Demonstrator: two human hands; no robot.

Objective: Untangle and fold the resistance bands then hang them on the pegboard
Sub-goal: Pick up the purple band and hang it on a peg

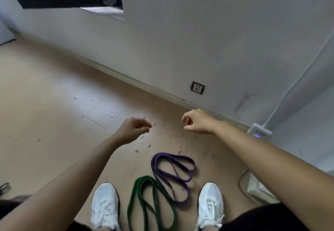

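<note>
Risk: your left hand [134,128] and right hand [197,122] hang loosely curled, empty, while green band [144,178] and purple band [169,154] lie touching between your shoes [105,205], so lifting one may drag the other.

White wall socket [197,87] low on the wall [216,32], just past the right hand [197,122]. Small white box [259,132] with a blue light, off to that hand's right, thin white cord [292,86] going up from it. Little grey bits [162,136] on the tan floor [54,104] between the right hand and the left hand [134,129]. White left shoe [105,205] and white right shoe [210,203] nearer than both hands. Black-framed window [72,3] far past the left hand.
</note>
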